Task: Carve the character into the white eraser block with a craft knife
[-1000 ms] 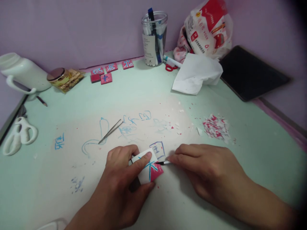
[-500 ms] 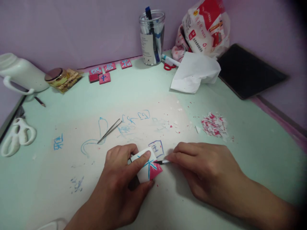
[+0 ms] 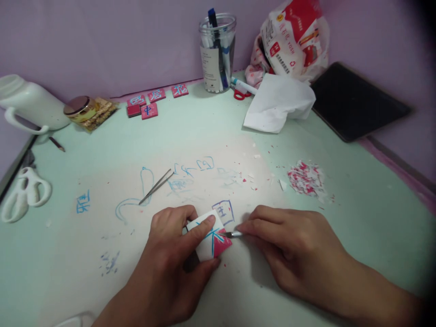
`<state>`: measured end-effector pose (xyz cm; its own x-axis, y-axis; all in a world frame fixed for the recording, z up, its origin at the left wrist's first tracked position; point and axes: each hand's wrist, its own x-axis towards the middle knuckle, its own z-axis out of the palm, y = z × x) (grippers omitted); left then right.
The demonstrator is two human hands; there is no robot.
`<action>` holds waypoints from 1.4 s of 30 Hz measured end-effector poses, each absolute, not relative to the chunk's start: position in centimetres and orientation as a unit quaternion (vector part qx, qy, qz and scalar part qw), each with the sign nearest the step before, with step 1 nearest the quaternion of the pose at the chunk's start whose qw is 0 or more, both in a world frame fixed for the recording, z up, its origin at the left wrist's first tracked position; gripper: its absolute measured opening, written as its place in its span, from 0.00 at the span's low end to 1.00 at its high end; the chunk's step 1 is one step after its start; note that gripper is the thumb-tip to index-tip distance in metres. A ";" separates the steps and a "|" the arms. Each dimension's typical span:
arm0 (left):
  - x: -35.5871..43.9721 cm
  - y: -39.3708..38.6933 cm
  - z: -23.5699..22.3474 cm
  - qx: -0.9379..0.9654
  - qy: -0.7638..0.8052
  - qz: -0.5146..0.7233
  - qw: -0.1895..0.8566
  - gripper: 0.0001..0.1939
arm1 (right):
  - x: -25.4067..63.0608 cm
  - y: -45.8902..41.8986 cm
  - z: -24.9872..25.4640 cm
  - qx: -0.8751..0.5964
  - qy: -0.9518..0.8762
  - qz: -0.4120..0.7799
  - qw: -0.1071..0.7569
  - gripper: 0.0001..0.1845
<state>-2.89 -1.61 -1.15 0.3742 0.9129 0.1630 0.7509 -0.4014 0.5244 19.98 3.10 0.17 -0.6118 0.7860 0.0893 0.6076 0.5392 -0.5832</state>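
Observation:
My left hand (image 3: 177,259) grips a small white block (image 3: 205,247) with blue strokes drawn on its top; one corner of that face is pink. The thumb presses on the top face, and part of the block is hidden under the fingers. In my right hand (image 3: 289,245) is a craft knife (image 3: 234,234), held like a pen, its blade tip at the blue lines by the pink area. Just beyond the block, a character in a purple box (image 3: 223,212) is drawn on the table. A pair of tweezers (image 3: 156,186) lies farther left.
A pile of pink and white shavings (image 3: 305,178) lies at right, with loose crumbs nearby. White scissors (image 3: 25,195) and a white jug (image 3: 32,104) are at left. Behind stand several pink tiles (image 3: 150,110), a pen jar (image 3: 217,54), crumpled tissue (image 3: 277,104) and a black tablet (image 3: 359,100).
The knife tip has shifted slightly on the pink corner and its blade now looks brighter, as if turned a little. My left hand keeps its hold on the block.

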 end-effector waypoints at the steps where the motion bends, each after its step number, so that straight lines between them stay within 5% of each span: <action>1: -2.9 -1.6 -1.2 0.808 0.515 0.220 0.185 0.25 | 20.0 3.1 0.2 -0.406 -0.860 0.258 0.172 0.19; 29: -2.7 -1.6 -0.9 0.812 0.511 0.216 0.184 0.25 | 19.2 1.9 0.3 -0.440 -0.861 0.200 0.154 0.15; 42: -2.5 -1.6 -1.0 0.798 0.523 0.234 0.187 0.24 | 19.0 1.4 0.0 -0.459 -0.839 0.265 0.121 0.16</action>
<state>-2.52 -1.64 -1.02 0.3437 0.9219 0.1787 0.7465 -0.3837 0.5436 19.05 1.38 -0.03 -0.5498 0.8343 -0.0407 0.7062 0.4383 -0.5561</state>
